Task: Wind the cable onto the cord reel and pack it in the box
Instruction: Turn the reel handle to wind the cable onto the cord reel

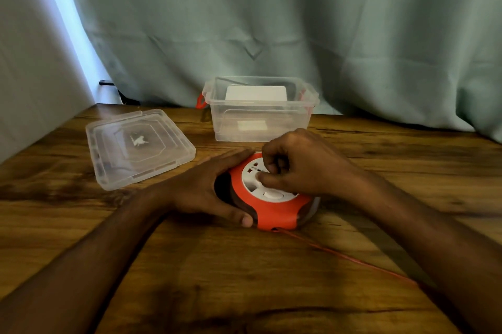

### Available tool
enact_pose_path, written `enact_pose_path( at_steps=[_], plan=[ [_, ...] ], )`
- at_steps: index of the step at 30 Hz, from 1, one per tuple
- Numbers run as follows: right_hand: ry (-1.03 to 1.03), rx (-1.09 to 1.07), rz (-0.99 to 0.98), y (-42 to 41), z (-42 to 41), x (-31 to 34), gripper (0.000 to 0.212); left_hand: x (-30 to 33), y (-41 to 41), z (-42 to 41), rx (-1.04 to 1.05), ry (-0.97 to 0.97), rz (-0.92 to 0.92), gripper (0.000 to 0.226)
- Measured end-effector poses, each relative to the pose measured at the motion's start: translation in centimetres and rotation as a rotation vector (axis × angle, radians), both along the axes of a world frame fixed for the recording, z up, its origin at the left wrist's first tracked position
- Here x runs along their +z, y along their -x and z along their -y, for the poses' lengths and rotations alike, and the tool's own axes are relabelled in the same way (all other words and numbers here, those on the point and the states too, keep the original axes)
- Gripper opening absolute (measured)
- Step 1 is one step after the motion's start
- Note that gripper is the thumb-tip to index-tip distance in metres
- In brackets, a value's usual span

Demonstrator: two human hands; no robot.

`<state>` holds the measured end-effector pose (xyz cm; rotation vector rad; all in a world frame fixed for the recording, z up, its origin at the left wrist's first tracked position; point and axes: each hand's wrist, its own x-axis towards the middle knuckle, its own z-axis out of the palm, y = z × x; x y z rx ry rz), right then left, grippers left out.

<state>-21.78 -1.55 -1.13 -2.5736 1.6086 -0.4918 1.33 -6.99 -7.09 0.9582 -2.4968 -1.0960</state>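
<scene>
The round orange-and-white plastic cord reel [271,195] lies flat on the brown wood-grain table [81,225], near the middle and in front of the box. Its white face, with socket holes and an oval button, points up. A thin red cable [350,259] leaves the reel's near edge and runs across the table toward the lower right, passing under the right forearm.

The left hand [206,187] rests against the reel's left side, fingers straight along the far rim and the thumb pressed to the near edge, steadying it. The right hand [296,165] sits on top of the white face with its fingers curled and the thumb tip pressed down on the face; whether it pinches a small handle there cannot be told.

Just behind the reel stands the clear plastic storage box [260,127] with red latches, open, a white rectangular object showing inside or through it. Its clear square lid [138,146] lies flat to the left. A pale green curtain [298,21] hangs behind the table.
</scene>
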Motion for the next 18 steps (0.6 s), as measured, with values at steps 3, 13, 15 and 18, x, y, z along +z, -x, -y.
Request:
enact_pose_path(
  at_steps=[3,13,15,18],
  plan=[
    [0.019,-0.026,-0.036,1.1,0.3,0.8,0.021,0.1,0.1,-0.1,0.019,0.019,0.032,0.130],
    [-0.318,0.119,-0.048,3.8,1.1,1.9,0.050,0.2,-0.1,-0.1,0.038,0.037,0.065,0.129],
    [-0.319,0.124,-0.037,4.0,1.1,2.0,0.051,0.3,-0.1,-0.2,0.039,0.039,0.068,0.130],
    [-0.307,0.118,-0.036,4.0,1.1,1.9,0.051,0.4,0.0,-0.3,0.039,0.039,0.073,0.131]
  ],
)
